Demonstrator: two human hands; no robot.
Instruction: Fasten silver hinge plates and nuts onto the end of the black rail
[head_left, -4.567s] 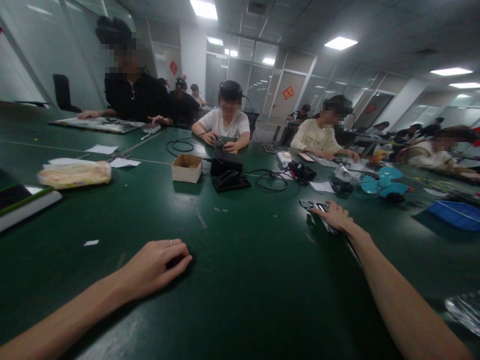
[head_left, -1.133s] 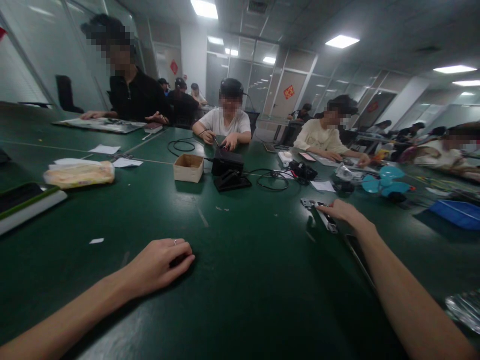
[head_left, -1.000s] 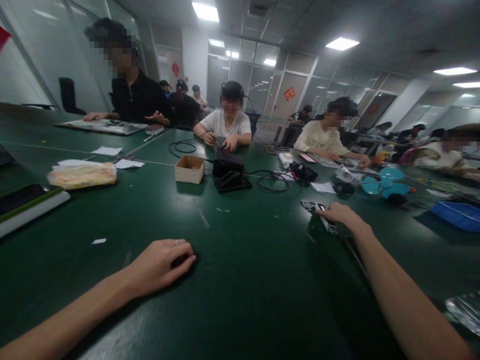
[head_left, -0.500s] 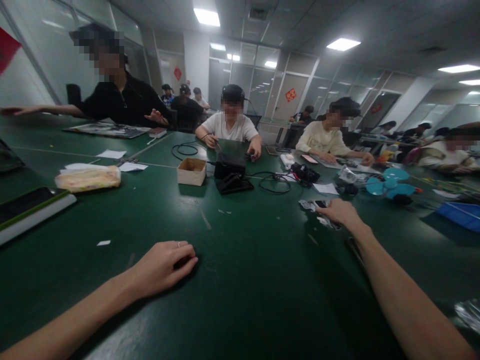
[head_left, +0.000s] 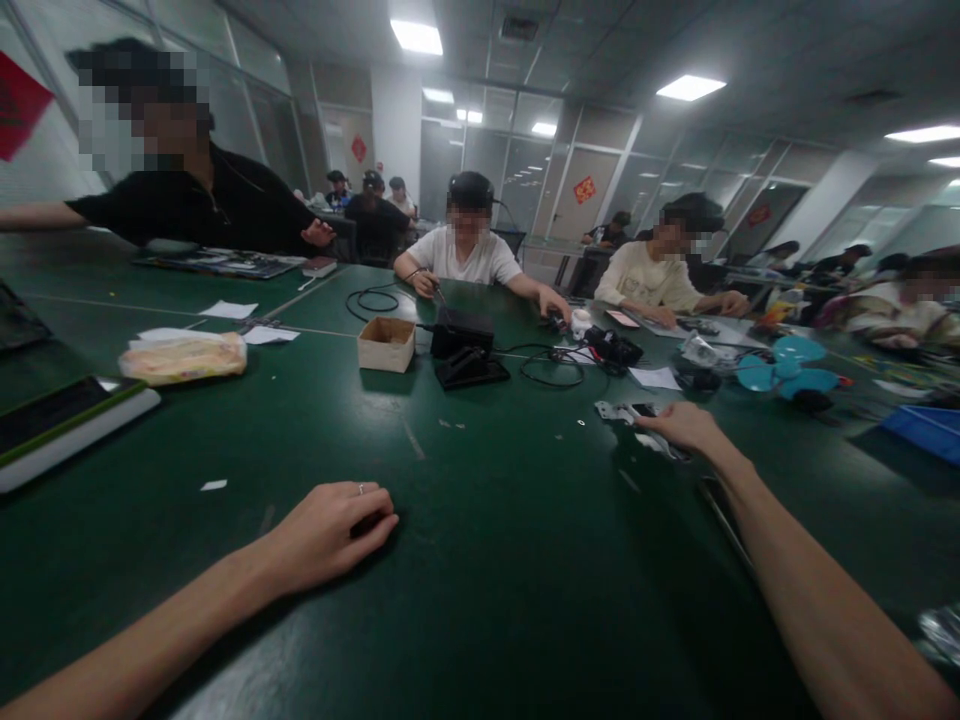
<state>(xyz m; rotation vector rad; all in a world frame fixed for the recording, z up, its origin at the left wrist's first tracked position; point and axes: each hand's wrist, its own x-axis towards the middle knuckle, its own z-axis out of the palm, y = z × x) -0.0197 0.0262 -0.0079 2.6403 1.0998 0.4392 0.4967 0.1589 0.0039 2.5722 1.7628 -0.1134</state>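
My left hand (head_left: 341, 525) rests on the green table (head_left: 480, 560), its fingers curled in with the thumb alongside. Nothing shows in it, and a ring sits on one finger. Farther out on the right, my right hand (head_left: 686, 425) has thumb and fingers closed on a small silvery and black part (head_left: 641, 410). More thin silvery pieces (head_left: 664, 447) lie below that hand, partly covered by it. Just to their left is a tiny white ring-shaped piece (head_left: 580, 422). A long thin metal object (head_left: 724, 515) lies beside my right forearm, partly hidden.
A small open box (head_left: 386, 352) stands by a black device (head_left: 463, 335) with cables. Blue fan blades (head_left: 787, 370) and a blue tray (head_left: 922, 430) lie right; a soft yellowish packet (head_left: 184, 358) and a green-edged case (head_left: 75, 420) left. Several people sit around the table.
The person opposite has reached an arm toward the small items on my right. The person on the left leans farther left. A tiny white ring-shaped piece now shows beside the silvery parts. My hands barely move.
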